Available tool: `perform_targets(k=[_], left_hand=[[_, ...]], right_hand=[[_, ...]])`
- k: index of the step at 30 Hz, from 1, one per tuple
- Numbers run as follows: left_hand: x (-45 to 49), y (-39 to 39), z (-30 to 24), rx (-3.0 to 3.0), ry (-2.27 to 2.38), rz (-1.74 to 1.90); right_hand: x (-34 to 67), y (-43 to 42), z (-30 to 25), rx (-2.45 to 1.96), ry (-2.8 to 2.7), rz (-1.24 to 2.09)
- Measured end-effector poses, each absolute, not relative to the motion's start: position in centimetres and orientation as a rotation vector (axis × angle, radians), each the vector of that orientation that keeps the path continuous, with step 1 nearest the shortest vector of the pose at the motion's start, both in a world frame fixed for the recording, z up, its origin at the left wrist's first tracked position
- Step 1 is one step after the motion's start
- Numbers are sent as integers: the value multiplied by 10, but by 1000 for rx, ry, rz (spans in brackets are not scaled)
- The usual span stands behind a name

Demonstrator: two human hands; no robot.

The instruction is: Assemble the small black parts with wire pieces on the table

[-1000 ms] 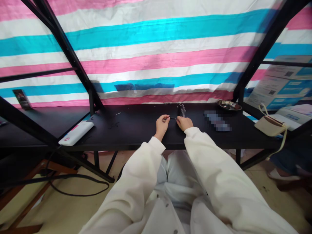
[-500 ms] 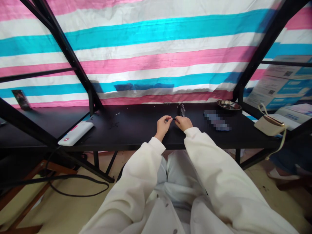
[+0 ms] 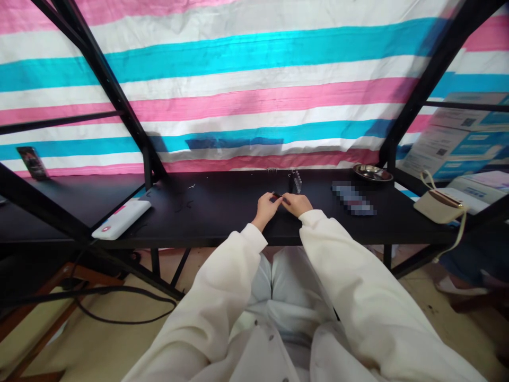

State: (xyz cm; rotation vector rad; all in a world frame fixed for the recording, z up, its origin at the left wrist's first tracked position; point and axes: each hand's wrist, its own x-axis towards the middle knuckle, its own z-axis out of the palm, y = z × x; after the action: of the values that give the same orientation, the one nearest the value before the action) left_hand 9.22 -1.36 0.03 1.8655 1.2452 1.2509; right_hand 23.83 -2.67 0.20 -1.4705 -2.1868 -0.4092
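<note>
white case (image 3: pixel 121 218) way left of the left hand (image 3: pixel 265 208), left hand pinching a tiny dark stick (image 3: pixel 277 196), stick's right between both hands, right hand (image 3: pixel 297 205) pinching it too, shiny dish (image 3: pixel 373 173) well right of that hand

- Left of the left hand (image 3: pixel 265 208), open black tabletop (image 3: pixel 226 209) offers room to pass as far as the white oblong case (image 3: pixel 122 219), with small dark scraps (image 3: pixel 185 205) lying midway.
- Just beyond the right hand (image 3: pixel 296 203), a small row of clear knobs (image 3: pixel 298 181) blocks the way to the far edge.
- Farther right, a gap leads to a pixelated item (image 3: pixel 353 198); the metal dish (image 3: pixel 373 173) occupies the far right corner.
- The striped sheet (image 3: pixel 254 111) closes the far side.
</note>
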Motion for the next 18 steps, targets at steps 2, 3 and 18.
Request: perform_targets(k=[2, 3, 18], left_hand=[[87, -7, 3, 1930, 1311, 1214], [82, -3, 5, 1964, 1356, 1204], [-73, 40, 49, 1717, 2448, 806]], right_hand=[[239, -26, 1, -1466, -2175, -363], [239, -26, 0, -1465, -2160, -337], [237, -30, 7, -1609, -2088, -147]])
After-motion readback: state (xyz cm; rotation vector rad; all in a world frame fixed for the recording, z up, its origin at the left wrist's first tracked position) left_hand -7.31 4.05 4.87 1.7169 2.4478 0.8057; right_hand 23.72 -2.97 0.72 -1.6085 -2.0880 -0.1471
